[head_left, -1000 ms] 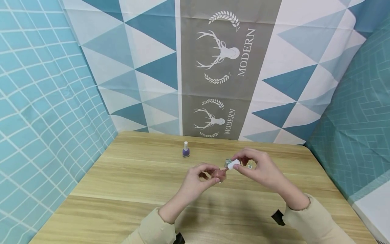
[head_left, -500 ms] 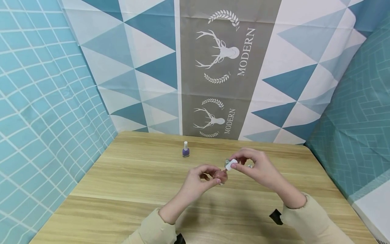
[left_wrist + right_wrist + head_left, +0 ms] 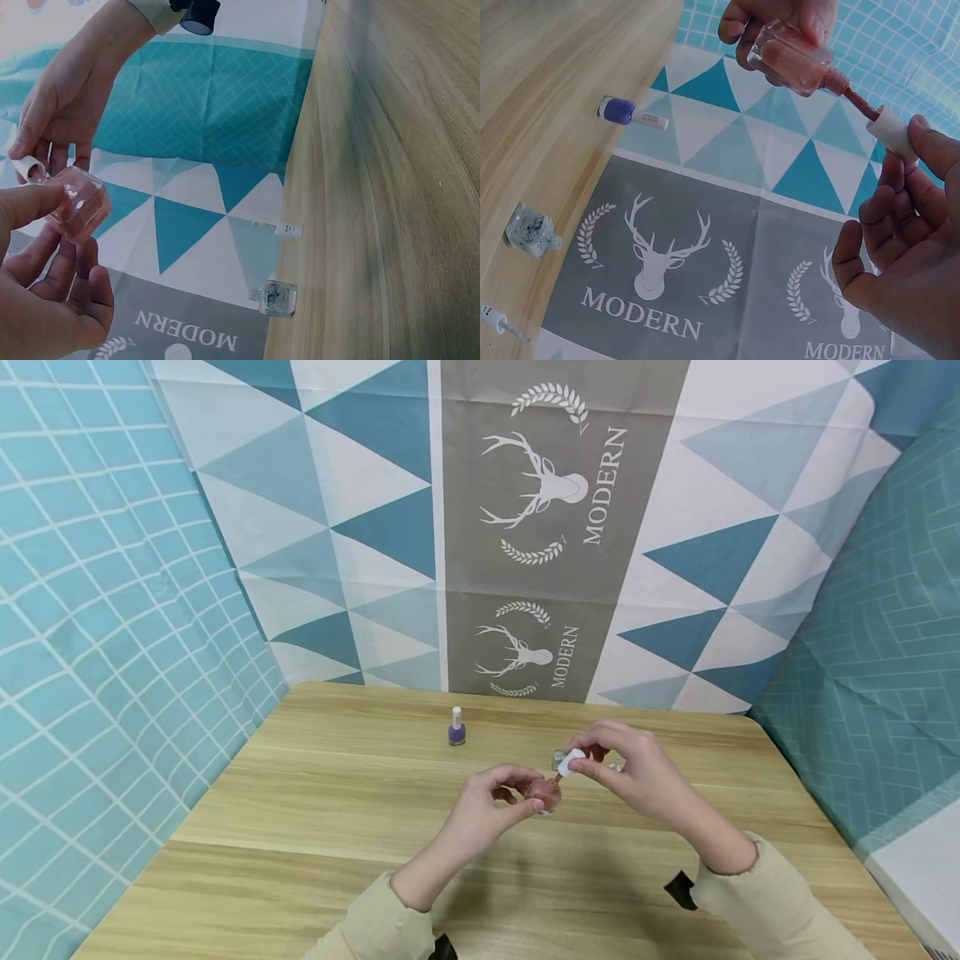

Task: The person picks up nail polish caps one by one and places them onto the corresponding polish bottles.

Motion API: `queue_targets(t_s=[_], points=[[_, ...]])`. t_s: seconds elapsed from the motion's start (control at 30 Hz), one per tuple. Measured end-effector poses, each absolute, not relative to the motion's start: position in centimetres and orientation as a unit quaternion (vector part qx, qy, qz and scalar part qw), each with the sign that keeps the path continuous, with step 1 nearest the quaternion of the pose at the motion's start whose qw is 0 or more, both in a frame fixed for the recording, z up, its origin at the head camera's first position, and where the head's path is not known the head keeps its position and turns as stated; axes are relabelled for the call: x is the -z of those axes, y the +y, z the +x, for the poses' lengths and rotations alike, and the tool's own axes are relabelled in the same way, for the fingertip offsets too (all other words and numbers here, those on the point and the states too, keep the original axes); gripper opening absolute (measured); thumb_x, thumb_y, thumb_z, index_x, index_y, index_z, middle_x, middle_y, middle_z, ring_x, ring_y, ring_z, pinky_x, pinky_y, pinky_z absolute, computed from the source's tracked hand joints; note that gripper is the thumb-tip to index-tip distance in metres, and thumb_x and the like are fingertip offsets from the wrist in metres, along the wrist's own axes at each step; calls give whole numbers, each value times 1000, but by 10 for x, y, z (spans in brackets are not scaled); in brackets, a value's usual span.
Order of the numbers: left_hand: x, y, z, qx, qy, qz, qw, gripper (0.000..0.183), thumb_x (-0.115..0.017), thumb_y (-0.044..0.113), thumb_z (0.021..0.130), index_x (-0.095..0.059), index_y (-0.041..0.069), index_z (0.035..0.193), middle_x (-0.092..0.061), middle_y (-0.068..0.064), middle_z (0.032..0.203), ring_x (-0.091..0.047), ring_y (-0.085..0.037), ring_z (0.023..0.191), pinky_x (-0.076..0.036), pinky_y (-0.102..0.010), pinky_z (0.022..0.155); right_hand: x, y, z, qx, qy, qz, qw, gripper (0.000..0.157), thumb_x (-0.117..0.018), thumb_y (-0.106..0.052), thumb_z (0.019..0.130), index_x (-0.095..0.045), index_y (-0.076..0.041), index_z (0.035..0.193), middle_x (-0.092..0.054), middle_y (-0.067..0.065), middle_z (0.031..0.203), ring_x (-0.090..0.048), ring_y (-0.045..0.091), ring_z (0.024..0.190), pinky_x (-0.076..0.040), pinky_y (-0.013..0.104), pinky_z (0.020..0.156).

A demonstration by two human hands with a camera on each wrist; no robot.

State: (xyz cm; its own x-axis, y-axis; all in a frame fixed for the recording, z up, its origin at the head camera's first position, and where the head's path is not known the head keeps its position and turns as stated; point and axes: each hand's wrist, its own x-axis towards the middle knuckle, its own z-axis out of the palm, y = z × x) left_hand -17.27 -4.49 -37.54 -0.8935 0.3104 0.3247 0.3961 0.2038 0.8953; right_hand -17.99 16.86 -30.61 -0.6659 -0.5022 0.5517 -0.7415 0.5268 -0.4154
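Observation:
My left hand (image 3: 491, 797) holds a pink nail polish bottle (image 3: 791, 56) between thumb and fingers, tilted with its neck toward the right hand. The right hand (image 3: 626, 768) pinches the white cap (image 3: 892, 133) of this bottle. In the right wrist view, the pink-coated brush stem (image 3: 862, 103) spans the gap between cap and bottle neck, its lower end inside the neck. Behind the hands stands an uncapped clear nail polish bottle (image 3: 531, 231) with dark flecks. Its neighbour is a loose white brush cap (image 3: 289, 230), lying on the table.
A purple nail polish bottle (image 3: 457, 731) with its white cap on stands farther back on the wooden table (image 3: 315, 793). Patterned cloth (image 3: 375, 527) hangs behind the table's far edge, and blue-green cloths flank both sides.
Over the last second the bottle has shifted slightly right and the white cap slightly left, bringing them a little closer. Both hands keep their holds.

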Motion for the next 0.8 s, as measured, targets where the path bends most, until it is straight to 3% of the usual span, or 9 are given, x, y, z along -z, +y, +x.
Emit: queue_targets(t_s=[0.37, 0.8], points=[[346, -46, -155, 593, -771, -232, 20, 25, -68, 11, 77, -63, 7, 101, -66, -4, 95, -58, -20, 83, -48, -27, 70, 304, 164, -176, -326, -854, 356, 194, 19, -70, -13, 75, -63, -19, 91, -55, -12, 80, -47, 3, 69, -43, 21, 60], [343, -46, -154, 592, -774, -222, 8, 24, -68, 11, 77, -63, 7, 101, -66, -3, 94, -58, -19, 84, -48, -28, 71, 285, 151, -160, -345, -846, 361, 184, 14, -69, -5, 74, -63, -10, 86, -57, -7, 79, -48, 5, 69, -42, 19, 61]])
